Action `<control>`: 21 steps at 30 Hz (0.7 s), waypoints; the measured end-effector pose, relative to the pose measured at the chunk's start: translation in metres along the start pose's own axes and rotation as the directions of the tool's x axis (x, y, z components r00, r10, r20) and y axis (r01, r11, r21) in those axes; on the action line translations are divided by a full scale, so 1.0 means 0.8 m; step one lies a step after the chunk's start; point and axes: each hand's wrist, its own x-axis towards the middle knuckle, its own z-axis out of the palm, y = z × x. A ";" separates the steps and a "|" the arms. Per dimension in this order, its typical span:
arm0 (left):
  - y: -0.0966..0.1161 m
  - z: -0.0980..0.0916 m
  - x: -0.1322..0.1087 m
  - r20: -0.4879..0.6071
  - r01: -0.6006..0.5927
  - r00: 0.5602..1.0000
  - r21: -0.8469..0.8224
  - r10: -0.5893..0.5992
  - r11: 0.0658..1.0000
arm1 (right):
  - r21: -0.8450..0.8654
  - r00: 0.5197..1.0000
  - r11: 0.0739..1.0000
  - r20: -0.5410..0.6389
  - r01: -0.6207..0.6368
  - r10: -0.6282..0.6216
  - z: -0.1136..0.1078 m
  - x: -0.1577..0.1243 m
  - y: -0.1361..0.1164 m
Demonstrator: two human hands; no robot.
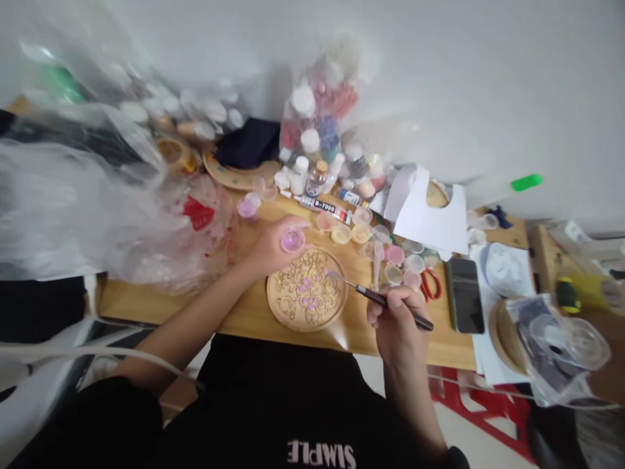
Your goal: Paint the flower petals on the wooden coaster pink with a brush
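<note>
Disc (307, 293), gold-lined and partly purple, lies on the surface (244, 317); on my feed the right hand (400, 326) grips a tool (367, 294), tip over the disc's right side, and the left hand (270, 249) holds a purple cup (293, 245) by its far edge.

Craft workspace (244, 301): around a gold-outlined wooden disc (308, 290), B-7000 tube (325, 210) at twelve o'clock; colour-filled cups (394, 255) at two; red-handled scissors (438, 284) at three.
</note>
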 end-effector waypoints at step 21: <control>0.139 -0.015 0.038 0.015 -0.301 0.953 0.155 0.303 0.941 | -0.404 0.756 0.651 0.468 0.643 -0.457 0.046 0.037 -0.136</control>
